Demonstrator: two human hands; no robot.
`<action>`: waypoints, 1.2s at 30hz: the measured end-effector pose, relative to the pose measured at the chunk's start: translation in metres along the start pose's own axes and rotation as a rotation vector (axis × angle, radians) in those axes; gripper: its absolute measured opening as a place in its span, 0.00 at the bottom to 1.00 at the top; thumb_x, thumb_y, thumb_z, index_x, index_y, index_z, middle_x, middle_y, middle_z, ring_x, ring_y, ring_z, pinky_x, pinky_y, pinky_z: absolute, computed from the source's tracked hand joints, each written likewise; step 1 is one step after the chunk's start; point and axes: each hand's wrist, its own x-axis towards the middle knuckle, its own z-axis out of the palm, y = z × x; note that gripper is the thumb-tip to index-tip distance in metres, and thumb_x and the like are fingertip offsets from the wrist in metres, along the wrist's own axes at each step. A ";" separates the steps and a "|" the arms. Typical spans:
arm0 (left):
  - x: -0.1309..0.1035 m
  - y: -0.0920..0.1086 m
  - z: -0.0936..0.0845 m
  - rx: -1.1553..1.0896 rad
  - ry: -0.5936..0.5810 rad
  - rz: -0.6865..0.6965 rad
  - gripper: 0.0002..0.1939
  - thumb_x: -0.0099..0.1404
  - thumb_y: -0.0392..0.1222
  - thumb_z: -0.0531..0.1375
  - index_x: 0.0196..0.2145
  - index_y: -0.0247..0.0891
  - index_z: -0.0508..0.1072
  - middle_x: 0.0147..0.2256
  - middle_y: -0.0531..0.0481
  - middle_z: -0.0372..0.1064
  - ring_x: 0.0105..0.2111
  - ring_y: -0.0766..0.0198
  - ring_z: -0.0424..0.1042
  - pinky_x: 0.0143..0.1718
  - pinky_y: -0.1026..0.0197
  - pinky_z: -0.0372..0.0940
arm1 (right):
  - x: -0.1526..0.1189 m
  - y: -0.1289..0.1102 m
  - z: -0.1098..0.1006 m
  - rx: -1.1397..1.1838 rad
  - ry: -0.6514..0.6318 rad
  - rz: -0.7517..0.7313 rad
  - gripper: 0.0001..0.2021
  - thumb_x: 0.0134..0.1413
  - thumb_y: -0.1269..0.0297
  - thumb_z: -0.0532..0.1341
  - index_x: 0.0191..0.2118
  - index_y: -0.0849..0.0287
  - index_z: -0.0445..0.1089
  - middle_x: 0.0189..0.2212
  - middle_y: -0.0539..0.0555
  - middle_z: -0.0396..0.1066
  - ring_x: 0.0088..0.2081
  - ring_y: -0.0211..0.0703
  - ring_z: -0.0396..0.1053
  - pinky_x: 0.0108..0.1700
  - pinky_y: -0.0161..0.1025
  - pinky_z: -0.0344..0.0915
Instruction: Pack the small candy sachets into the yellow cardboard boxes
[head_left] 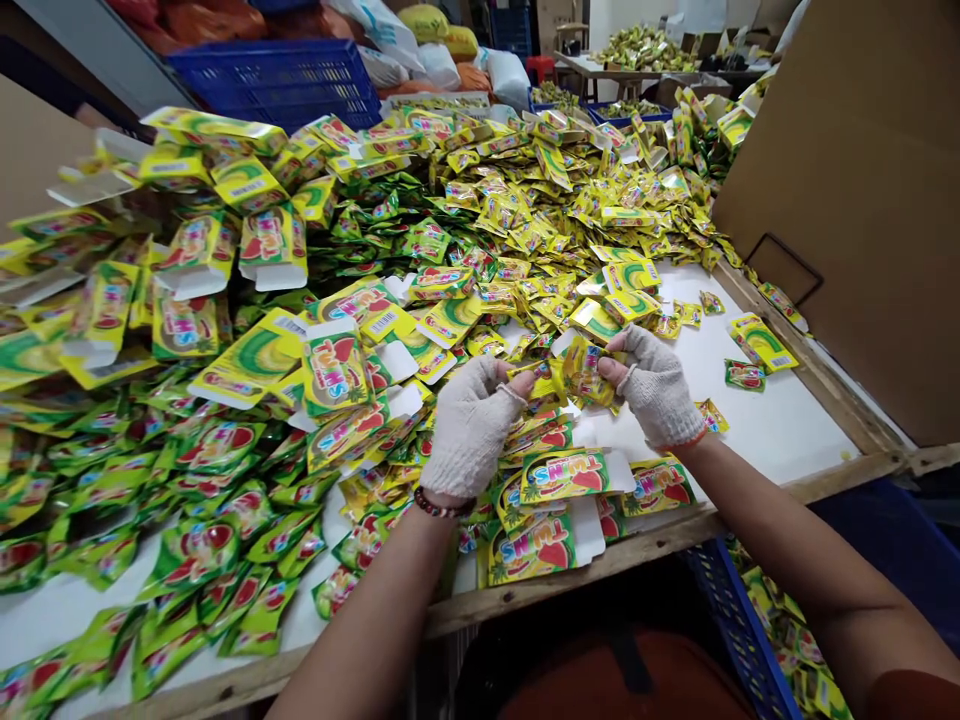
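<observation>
Both my hands wear white knit gloves with bare fingertips. My right hand pinches a yellow candy sachet between thumb and fingers, over the table's middle. Close beside it, my left hand is closed on another small yellow sachet; the two packets overlap or touch. Below the hands lie several small printed cartons, one a yellow-green carton with its white flap open. Left of my left hand another carton rests on the heap. Green watermelon sachets spread across the table's left side.
A large pile of yellow sachets covers the table's far side. A wooden rim edges the white tabletop. Brown cardboard stands at right. A blue crate is behind; another blue crate with packets sits below the front edge.
</observation>
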 end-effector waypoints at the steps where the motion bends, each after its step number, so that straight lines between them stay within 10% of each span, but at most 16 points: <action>1: 0.001 -0.002 0.000 -0.016 0.010 -0.020 0.14 0.55 0.49 0.67 0.27 0.39 0.67 0.20 0.57 0.62 0.19 0.70 0.59 0.20 0.67 0.55 | 0.000 0.000 -0.001 -0.016 0.003 0.001 0.20 0.45 0.49 0.70 0.36 0.54 0.62 0.25 0.46 0.64 0.24 0.35 0.62 0.24 0.34 0.64; 8: 0.005 -0.008 0.002 -0.077 0.128 -0.013 0.14 0.54 0.49 0.67 0.27 0.39 0.68 0.23 0.56 0.64 0.22 0.70 0.62 0.23 0.67 0.59 | 0.001 0.003 -0.001 -0.010 0.083 -0.140 0.18 0.48 0.50 0.69 0.33 0.54 0.62 0.28 0.46 0.63 0.27 0.33 0.61 0.29 0.33 0.63; 14: -0.009 -0.001 0.017 -0.439 -0.007 -0.151 0.23 0.45 0.55 0.72 0.26 0.39 0.66 0.25 0.56 0.67 0.24 0.69 0.67 0.25 0.65 0.66 | -0.001 0.003 0.007 -0.144 -0.096 -0.073 0.23 0.46 0.45 0.69 0.25 0.56 0.60 0.21 0.45 0.60 0.23 0.33 0.58 0.25 0.33 0.59; 29: -0.016 0.004 0.022 -0.551 -0.108 -0.267 0.26 0.44 0.45 0.74 0.38 0.40 0.67 0.33 0.53 0.73 0.28 0.65 0.76 0.29 0.61 0.74 | -0.003 0.002 0.006 -0.397 -0.039 -0.219 0.18 0.56 0.55 0.63 0.24 0.55 0.56 0.21 0.45 0.54 0.25 0.35 0.52 0.28 0.35 0.54; 36: -0.017 -0.008 0.018 -0.430 -0.132 -0.244 0.22 0.47 0.46 0.73 0.34 0.39 0.66 0.30 0.55 0.71 0.26 0.63 0.75 0.26 0.60 0.73 | 0.000 0.003 -0.004 -0.428 -0.174 -0.290 0.15 0.52 0.65 0.64 0.47 0.55 0.66 0.37 0.51 0.67 0.31 0.38 0.62 0.33 0.37 0.62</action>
